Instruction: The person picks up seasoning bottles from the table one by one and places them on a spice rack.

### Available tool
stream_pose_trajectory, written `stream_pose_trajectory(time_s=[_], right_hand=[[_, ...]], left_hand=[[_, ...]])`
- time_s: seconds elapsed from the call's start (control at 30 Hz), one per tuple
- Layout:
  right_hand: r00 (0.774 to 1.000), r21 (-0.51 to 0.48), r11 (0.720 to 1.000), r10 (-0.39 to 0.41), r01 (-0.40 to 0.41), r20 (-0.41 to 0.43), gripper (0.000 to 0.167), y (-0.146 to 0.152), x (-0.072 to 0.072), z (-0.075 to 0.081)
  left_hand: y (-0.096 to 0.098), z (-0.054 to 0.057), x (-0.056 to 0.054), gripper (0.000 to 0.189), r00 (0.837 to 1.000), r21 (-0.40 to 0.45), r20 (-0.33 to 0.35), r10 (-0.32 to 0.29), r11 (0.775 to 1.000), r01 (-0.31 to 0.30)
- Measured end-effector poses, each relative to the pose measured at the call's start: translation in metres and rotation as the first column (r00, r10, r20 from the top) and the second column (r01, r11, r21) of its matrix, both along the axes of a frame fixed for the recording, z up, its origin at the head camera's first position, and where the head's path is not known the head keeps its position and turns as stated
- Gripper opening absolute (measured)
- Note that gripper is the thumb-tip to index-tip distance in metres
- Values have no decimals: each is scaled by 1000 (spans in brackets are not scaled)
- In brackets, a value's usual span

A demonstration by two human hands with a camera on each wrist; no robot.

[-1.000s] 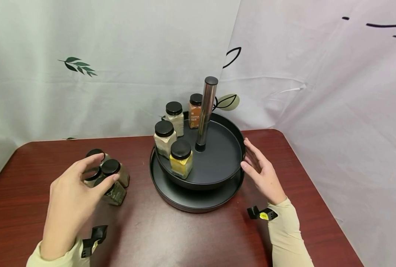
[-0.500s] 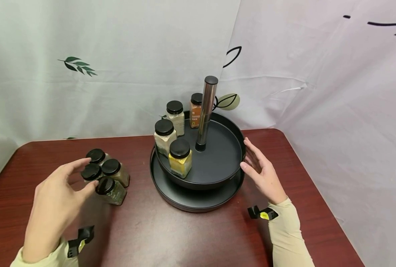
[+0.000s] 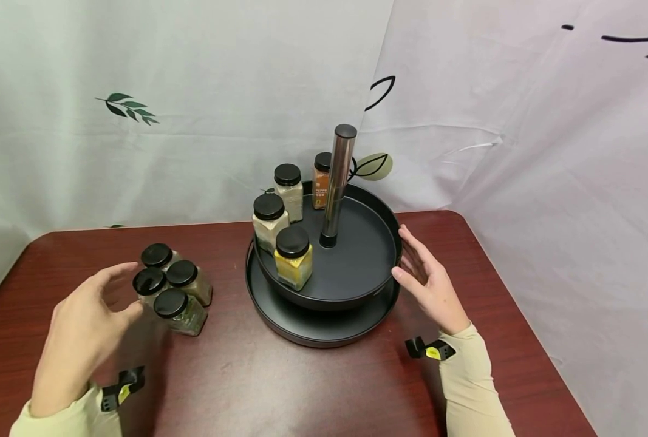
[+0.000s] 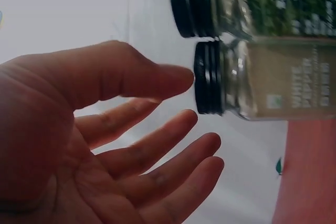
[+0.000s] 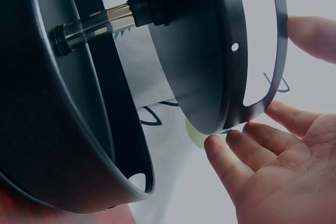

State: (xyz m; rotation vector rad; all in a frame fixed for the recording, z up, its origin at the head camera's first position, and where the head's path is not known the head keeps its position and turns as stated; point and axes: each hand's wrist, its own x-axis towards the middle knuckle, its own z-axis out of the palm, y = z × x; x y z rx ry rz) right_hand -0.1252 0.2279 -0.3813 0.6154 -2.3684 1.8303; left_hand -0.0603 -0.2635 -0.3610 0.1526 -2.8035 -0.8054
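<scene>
Several spice jars with black lids stand bunched on the table at the left, among them a jar of green herbs (image 3: 187,317) and a white pepper jar (image 4: 283,82). My left hand (image 3: 80,331) is just left of them, empty, thumb and fingers spread apart. In the left wrist view its thumb tip overlaps the white pepper lid. My right hand (image 3: 433,291) touches the right rim of the upper tray (image 3: 356,273) of a black two-tier turntable with its thumb and fingertips, fingers loosely extended. On that tray stand a yellow jar (image 3: 294,267), two pale jars (image 3: 270,227) and an orange pepper jar (image 3: 320,188).
A metal post (image 3: 337,188) rises from the middle of the upper tray. The lower tray (image 3: 324,337) sits beneath it on the reddish-brown table (image 3: 269,394). White cloth (image 3: 192,152) with leaf prints hangs behind and to the right.
My left hand has drawn back leftward from the bunched jars, uncovering their lids. The upper tray has turned slightly: the yellow jar shifted left, the orange one right. My right hand stays at the rim.
</scene>
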Motion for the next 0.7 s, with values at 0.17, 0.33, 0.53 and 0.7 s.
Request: stream_pose_trajectory(time_s=[0.17,0.33,0.53,0.7], right_hand=[[1000,15,1000,-4,4,3,68,0,0,0],[1000,18,1000,0,0,6,69,0,0,1],[1000,23,1000,6,-6,8,69,-1,0,1],[1000,18,1000,9,-9,11,70,-1,0,1]], left_hand=[[-7,-10,-5,70,997,66,69,-22,998,17],[-12,-19,-9,72,993,113,114,-35,993,22],[-17,-28,-11,70,991,148,131,-41,989,21],[-17,-33,-13,69,989,165,143,-42,986,18]])
